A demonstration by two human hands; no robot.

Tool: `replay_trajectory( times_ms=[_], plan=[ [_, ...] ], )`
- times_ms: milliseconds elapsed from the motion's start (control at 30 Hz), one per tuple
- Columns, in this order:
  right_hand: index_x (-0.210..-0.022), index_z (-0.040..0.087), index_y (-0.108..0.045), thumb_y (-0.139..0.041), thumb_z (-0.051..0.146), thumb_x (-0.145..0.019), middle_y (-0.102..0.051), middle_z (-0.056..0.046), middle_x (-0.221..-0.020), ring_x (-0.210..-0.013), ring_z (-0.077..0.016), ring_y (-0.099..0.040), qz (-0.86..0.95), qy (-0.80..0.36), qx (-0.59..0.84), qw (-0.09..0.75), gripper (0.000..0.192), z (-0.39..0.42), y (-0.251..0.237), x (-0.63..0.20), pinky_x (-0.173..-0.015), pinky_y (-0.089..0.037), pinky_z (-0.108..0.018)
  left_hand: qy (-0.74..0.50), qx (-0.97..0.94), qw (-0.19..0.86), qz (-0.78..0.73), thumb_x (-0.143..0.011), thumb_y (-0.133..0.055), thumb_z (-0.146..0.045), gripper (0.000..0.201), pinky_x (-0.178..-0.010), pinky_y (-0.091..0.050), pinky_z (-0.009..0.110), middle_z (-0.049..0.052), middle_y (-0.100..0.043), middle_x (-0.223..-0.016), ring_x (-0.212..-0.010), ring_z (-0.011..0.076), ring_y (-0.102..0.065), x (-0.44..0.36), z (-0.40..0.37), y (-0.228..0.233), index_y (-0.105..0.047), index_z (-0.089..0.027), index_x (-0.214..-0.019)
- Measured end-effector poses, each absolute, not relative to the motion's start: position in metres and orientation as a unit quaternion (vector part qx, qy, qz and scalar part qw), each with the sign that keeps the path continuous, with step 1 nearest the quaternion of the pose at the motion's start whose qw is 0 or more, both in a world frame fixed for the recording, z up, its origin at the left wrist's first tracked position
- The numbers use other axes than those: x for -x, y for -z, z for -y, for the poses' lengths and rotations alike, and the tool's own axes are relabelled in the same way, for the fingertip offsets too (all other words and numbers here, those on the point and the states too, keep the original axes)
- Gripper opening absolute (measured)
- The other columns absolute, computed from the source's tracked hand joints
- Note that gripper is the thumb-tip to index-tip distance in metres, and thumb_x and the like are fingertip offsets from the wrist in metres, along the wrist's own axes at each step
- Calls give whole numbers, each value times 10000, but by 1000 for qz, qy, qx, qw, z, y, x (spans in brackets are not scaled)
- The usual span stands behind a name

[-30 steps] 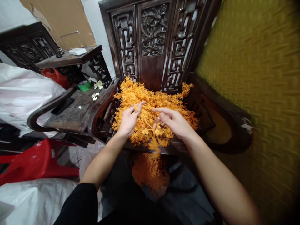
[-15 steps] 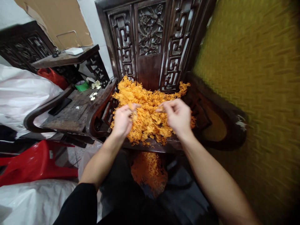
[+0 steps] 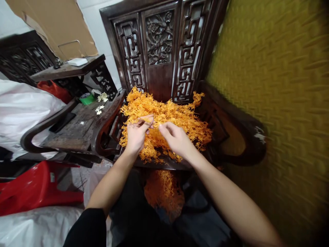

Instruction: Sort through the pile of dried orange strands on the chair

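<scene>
A loose heap of orange, branching plastic-looking pieces (image 3: 169, 111) covers the seat of a dark carved wooden chair (image 3: 160, 80). Over the front of the heap, my left hand (image 3: 137, 133) pinches an orange piece between thumb and fingers. Close beside it on the right, my right hand (image 3: 176, 137) has thumb and forefinger pressed together near the same piece; its other fingers curl out of sight. What the right fingertips grip is too small to make out. Below the seat edge, more orange pieces (image 3: 167, 181) lie in a bag or container between my legs.
A second wooden chair (image 3: 69, 132) on the left bears green tape (image 3: 87, 98) and small pale flower-shaped pieces (image 3: 99, 109). White sacks (image 3: 25, 109) and a red plastic stool (image 3: 41, 188) stand at the left. A yellow-green textured surface (image 3: 269, 85) rises along the right.
My hands have come closer together, the right one moving left and down toward the left. Strands that hung blurred between them are gone from there. The view has shifted slightly.
</scene>
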State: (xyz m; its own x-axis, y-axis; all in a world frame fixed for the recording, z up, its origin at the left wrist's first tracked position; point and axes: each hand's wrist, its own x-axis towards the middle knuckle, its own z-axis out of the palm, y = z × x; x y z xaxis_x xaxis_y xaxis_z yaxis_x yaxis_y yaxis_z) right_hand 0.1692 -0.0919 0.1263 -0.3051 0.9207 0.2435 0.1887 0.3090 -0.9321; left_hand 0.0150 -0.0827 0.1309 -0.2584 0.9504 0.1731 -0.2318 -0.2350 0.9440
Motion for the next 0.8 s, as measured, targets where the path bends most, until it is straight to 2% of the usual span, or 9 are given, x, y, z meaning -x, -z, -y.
replay_trajectory(
  times_ms=[67,200,367,533,633,733,800],
  plan=[
    [-820,207,-552,-598,626,-911,-475,40,-635,-573,-121,-408,659,-434,424,444,431,84,-118,-164,-542,-312,-284,-651,-439,443,-432,-688,-873,-297,256,-445,-351,184,46,-710,-693,-578,87,-567,-14,84,-131,-821,-140,-883],
    [-924,223,-516,-633,609,-899,-499,56,-642,-550,-116,-410,609,-460,429,483,405,80,-109,-158,-515,-300,-268,-633,-449,465,-426,-660,-881,-300,268,-426,-353,188,53,-701,-679,-587,109,-583,-14,86,-128,-818,-134,-862],
    [-816,236,-466,-540,523,-987,-469,47,-609,-524,-119,-402,621,-470,373,504,343,94,-111,-152,-505,-301,-279,-633,-446,461,-433,-669,-852,-246,203,-424,-348,189,52,-697,-670,-556,105,-588,-14,87,-125,-799,-120,-819],
    [-699,237,-389,-573,431,-971,-362,51,-568,-497,-107,-312,644,-384,400,526,381,113,-121,-150,-487,-243,-288,-687,-413,382,-460,-677,-828,-245,170,-417,-322,194,11,-650,-612,-489,74,-518,2,72,-126,-762,-127,-780],
    [-682,232,-417,-587,412,-961,-415,34,-566,-501,-107,-336,652,-328,415,544,373,115,-128,-160,-494,-264,-290,-740,-356,324,-470,-679,-813,-250,165,-400,-273,181,-11,-632,-609,-467,50,-475,19,59,-128,-727,-135,-760],
    [-786,229,-519,-607,448,-944,-518,21,-606,-487,-103,-368,635,-428,399,504,285,103,-134,-173,-455,-275,-270,-673,-413,388,-476,-714,-813,-291,265,-401,-306,189,-6,-657,-648,-466,63,-502,21,61,-127,-741,-141,-920],
    [-887,251,-485,-630,416,-909,-575,35,-660,-461,-94,-369,571,-542,361,500,221,91,-134,-180,-413,-255,-242,-572,-480,466,-474,-735,-815,-329,312,-399,-330,203,-5,-658,-640,-452,81,-521,12,70,-124,-735,-149,-977]
  ],
)
